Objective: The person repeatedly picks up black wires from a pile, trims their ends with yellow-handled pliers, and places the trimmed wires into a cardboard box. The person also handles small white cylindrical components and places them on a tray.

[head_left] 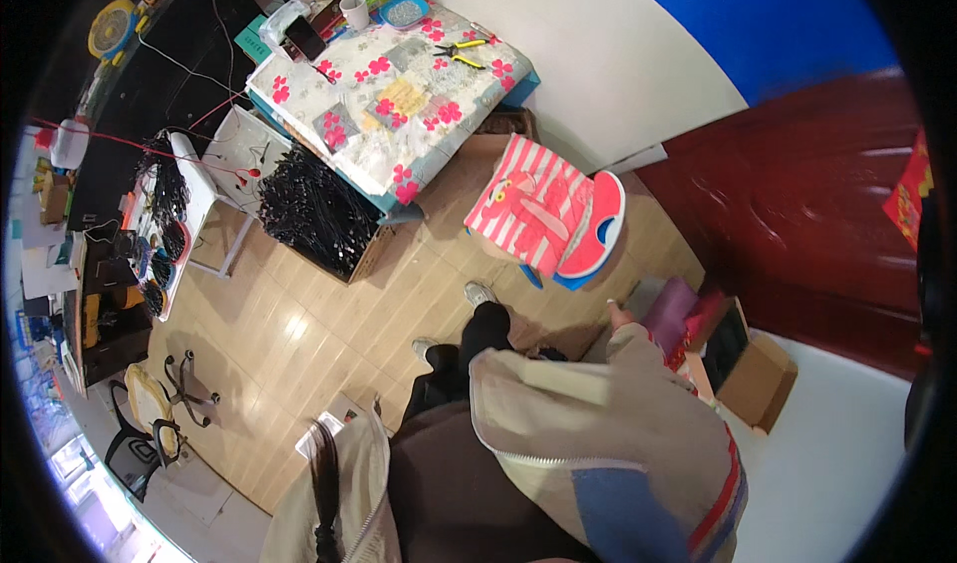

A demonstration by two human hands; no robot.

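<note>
My right hand (622,316) reaches forward low on the right, at the end of a beige sleeve. A fingertip points outward, and nothing shows in the hand; its other fingers are partly hidden. Just beside it lie a purple thing (670,307) and a blurred red item (706,316), whose kinds I cannot make out. An open cardboard box (760,383) with something dark inside stands to their right. Ahead of the hand is a chair or stool with a pink-and-white striped cushion (538,209) bearing a cartoon figure. My left hand is out of sight.
A table with a flowered cloth (399,114) carries yellow-handled pliers (461,54), a blue tray (404,11), a white cup (354,10) and a phone (304,37). Beside it, a carton (344,269) is full of black cables. A dark red door (788,214) stands right; a swivel chair (150,408) stands left.
</note>
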